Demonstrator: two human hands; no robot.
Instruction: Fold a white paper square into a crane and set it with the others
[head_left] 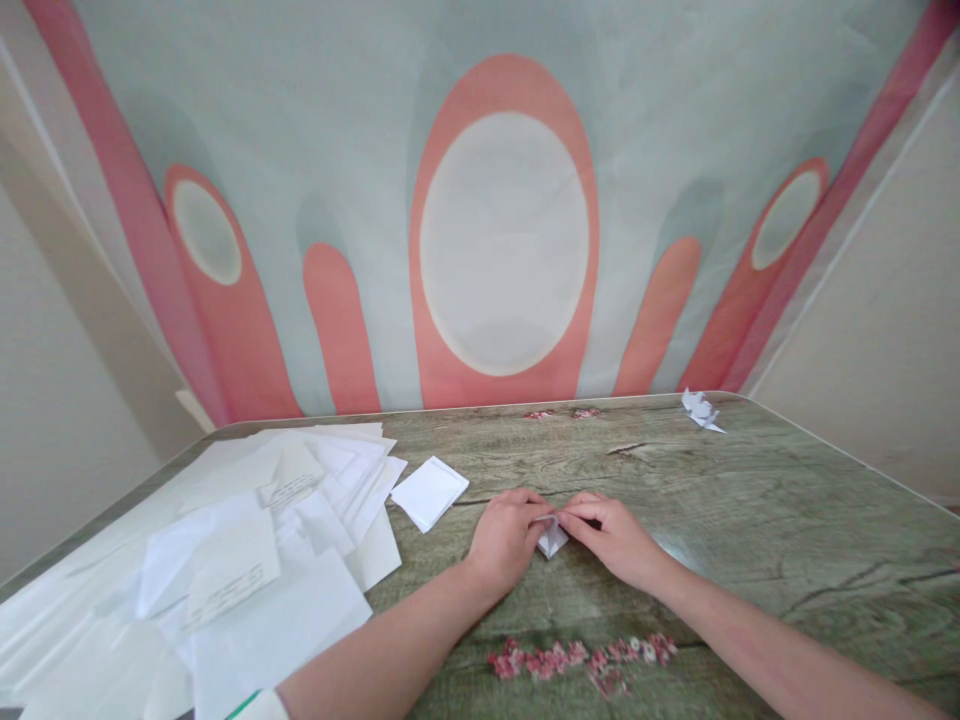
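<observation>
A small piece of folded white paper lies between my hands near the middle of the table. My left hand is closed, pinching its left and upper edge between thumb and fingers. From the other side, my right hand pinches the top right of the same paper with thumb and index finger. The paper looks creased into a compact, pointed shape; its upper part is partly covered by my fingertips. Just left of my left hand, a flat white paper square rests on the wood.
A wide spread of loose white sheets, some with printed lines, covers the left side of the table. A folded white paper figure sits at the far right edge. Pink flower pattern shows on the wood-look tabletop. A patterned backdrop stands behind.
</observation>
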